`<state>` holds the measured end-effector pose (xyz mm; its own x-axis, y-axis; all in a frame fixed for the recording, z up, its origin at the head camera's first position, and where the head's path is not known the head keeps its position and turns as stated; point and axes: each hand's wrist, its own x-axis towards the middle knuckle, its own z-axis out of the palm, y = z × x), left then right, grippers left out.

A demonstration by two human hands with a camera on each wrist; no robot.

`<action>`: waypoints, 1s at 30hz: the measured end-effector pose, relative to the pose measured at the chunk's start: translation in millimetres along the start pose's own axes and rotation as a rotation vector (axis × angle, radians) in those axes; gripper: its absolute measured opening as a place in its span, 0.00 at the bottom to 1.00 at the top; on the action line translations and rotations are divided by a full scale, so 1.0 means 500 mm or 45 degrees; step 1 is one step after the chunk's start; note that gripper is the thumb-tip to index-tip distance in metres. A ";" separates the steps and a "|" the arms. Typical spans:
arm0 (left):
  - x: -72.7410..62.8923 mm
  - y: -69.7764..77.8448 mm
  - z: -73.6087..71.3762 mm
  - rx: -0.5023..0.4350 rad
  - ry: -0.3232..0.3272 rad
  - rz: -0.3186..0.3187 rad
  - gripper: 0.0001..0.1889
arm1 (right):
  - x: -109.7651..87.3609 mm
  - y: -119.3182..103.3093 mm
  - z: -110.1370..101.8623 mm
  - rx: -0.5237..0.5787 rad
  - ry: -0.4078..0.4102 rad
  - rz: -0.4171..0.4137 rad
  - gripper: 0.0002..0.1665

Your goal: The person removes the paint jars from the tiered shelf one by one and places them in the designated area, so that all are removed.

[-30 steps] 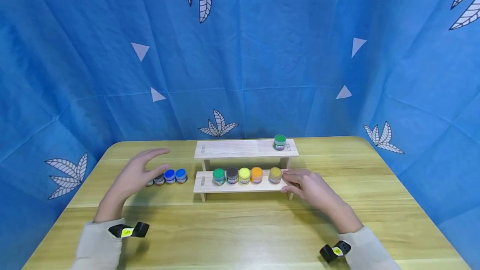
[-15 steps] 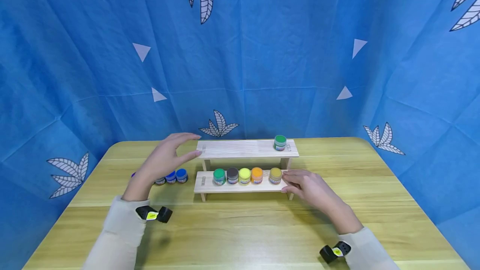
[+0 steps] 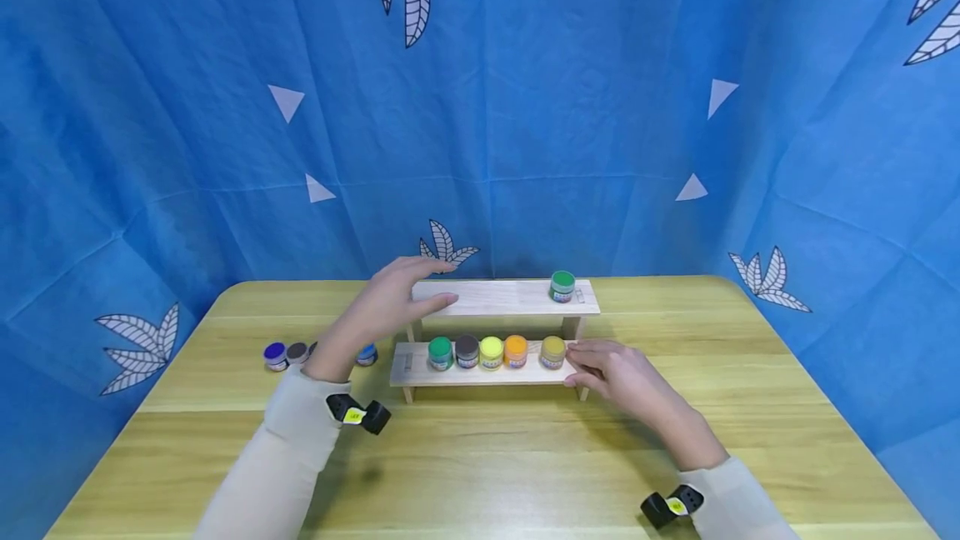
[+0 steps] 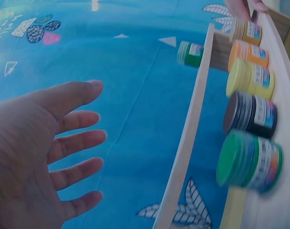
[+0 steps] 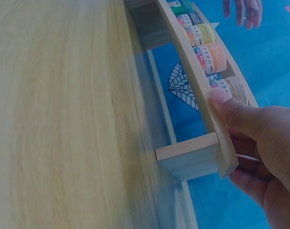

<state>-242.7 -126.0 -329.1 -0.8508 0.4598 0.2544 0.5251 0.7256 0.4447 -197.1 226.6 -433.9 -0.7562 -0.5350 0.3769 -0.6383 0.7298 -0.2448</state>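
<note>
Nearest, right hand [image 3: 617,373] curled round the right end of the lower shelf [image 3: 401,372] of the two-tier wooden rack [image 3: 498,298]. On that shelf, left to right, upright paint jars: green [image 3: 440,353], black [image 3: 467,352], yellow [image 3: 491,352] and orange [image 3: 515,352] close together, then, past a gap, ochre [image 3: 552,352], just beside the right fingertips. On the tabletop [image 3: 480,465] left of the rack, loose jars: purple [image 3: 275,357], dark [image 3: 297,353], blue [image 3: 367,355], with the space between partly hidden by the left wrist. Farther, at the upper tier's left end, left hand [image 3: 393,298], wide and holding nothing. Farthest, near that tier's right end, a second green jar [image 3: 562,287]. Judged step: arranging jars, with the rack steadied at right. Likely called for next: a left-hand pass clear of the front lids, then a pinch on one jar; which one, impossible to tell.
</note>
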 end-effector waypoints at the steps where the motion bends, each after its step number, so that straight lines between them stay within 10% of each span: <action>1: 0.005 0.005 0.004 0.002 -0.009 0.006 0.27 | -0.001 0.000 0.001 0.002 0.000 -0.001 0.27; 30: 0.150 0.110 0.107 0.062 -0.198 0.055 0.28 | -0.002 0.000 -0.003 0.011 -0.042 0.031 0.26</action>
<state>-276.5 -24.0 -331.4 -0.8161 0.5619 0.1350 0.5646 0.7257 0.3931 -196.1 227.9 -433.3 -0.7757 -0.5311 0.3409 -0.6209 0.7390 -0.2615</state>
